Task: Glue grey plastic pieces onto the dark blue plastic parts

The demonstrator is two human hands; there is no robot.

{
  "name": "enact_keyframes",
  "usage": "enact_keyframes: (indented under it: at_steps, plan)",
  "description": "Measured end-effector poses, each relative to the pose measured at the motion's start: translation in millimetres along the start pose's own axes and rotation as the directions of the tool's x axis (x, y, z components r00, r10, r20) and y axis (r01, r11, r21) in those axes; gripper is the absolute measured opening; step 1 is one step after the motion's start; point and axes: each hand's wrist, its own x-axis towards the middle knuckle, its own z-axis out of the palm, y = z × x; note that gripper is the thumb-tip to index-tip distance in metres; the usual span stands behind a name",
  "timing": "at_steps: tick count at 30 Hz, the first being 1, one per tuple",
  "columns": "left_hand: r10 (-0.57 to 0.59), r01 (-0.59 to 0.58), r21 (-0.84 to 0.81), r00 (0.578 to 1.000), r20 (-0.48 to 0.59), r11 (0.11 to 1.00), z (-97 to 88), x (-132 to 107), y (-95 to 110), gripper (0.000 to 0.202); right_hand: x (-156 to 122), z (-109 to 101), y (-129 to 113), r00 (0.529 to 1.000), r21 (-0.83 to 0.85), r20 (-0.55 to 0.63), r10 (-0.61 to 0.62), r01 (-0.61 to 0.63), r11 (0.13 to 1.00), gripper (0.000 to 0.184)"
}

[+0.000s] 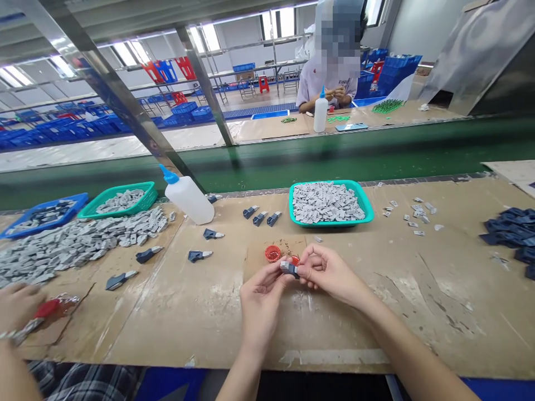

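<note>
My left hand point(259, 295) and my right hand point(326, 271) meet over the middle of the brown workbench point(376, 301), both pinched on one small dark blue and grey part point(289, 269). Just behind the part sit a small red cap point(272, 253) and a second red cap point(295, 259) partly hidden by my fingers. A teal tray point(368, 207) heaped with small grey pieces stands behind my hands. Several assembled blue-and-grey parts point(261, 216) lie on the bench to the left.
A white squeeze bottle with a blue tip point(188, 196) leans at centre left. A big loose pile of grey pieces point(75, 242), another teal tray point(119, 201) and a blue tray point(45, 214) are left. Dark blue parts point(512, 229) lie right. A co-worker's hand point(19, 306) is at far left; another person sits across the green conveyor point(334, 153).
</note>
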Motion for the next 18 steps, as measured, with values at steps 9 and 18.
enact_keyframes:
  at_steps: [9, 18]
  plan:
    - [-0.031, 0.031, 0.005, 0.997, 0.066, 1.000, 0.9, -2.6, 1.4, 0.026, -4.3, -6.6, 1.2, 0.992, -0.055, 0.121, 0.026, -0.020, 0.998, 0.039]
    - [-0.080, 0.087, -0.045, 0.989, 0.126, 0.995, 7.6, -7.7, 14.9, 0.046, -5.4, -4.3, -7.1, 0.997, -0.053, 0.054, -0.056, 0.059, 0.997, 0.034]
